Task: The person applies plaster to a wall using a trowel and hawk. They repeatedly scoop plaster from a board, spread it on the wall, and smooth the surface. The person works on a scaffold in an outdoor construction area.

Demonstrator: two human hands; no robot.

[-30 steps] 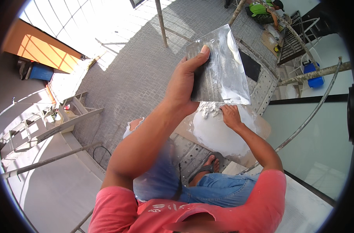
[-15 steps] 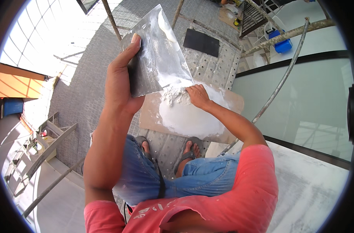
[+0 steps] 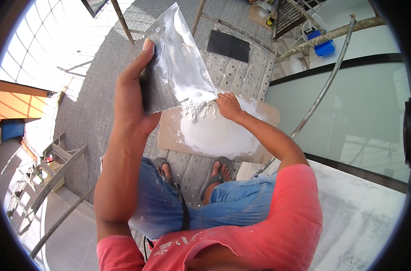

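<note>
We wear a red shirt (image 3: 243, 241) with short sleeves (image 3: 296, 187) and white chest print (image 3: 178, 244). Lower items: faded blue jeans (image 3: 237, 201), black strap (image 3: 186, 216), dark, open-toed sandals (image 3: 214, 178).

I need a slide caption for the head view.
Left hand holding a white-smeared plate, right hand near its corner, over brown cardboard.
</note>
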